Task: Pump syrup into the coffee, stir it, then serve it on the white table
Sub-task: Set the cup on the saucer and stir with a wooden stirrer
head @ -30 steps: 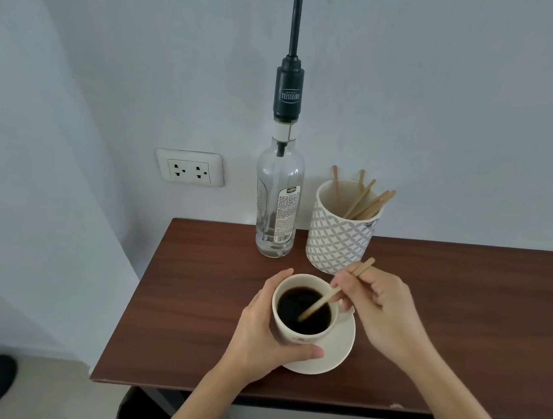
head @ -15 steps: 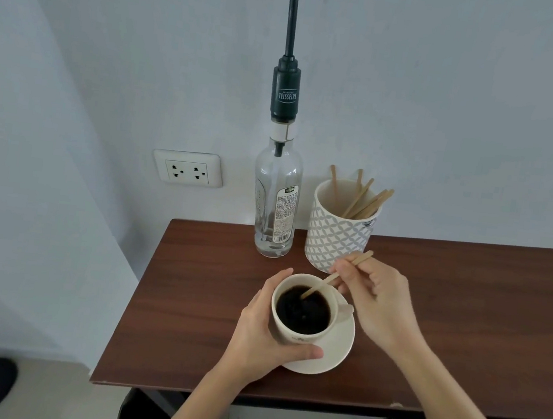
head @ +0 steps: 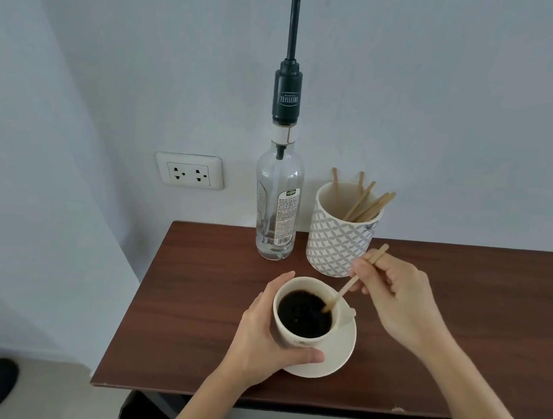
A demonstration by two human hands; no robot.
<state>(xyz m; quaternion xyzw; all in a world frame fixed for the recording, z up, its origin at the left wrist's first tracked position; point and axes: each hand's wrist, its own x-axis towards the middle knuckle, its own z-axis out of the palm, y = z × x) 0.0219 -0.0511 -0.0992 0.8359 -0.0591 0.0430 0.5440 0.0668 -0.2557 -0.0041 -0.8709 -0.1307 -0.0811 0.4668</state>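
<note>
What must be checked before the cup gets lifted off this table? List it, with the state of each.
1. Left hand wrapped around the coffee cup: ok.
2. Cup seated on its saucer, upright: ok.
3. Wooden stir stick out of the coffee: not ok; the right hand pinches it and its tip is in the coffee at the cup's far-right side.
4. Coffee level safe for carrying: ok, it sits below the rim.
5. Syrup pumped in and mixed: cannot tell from the dark surface.
6. Path clear of the syrup pump bottle and the patterned stick holder: ok, both stand behind the cup, apart from it.
</note>
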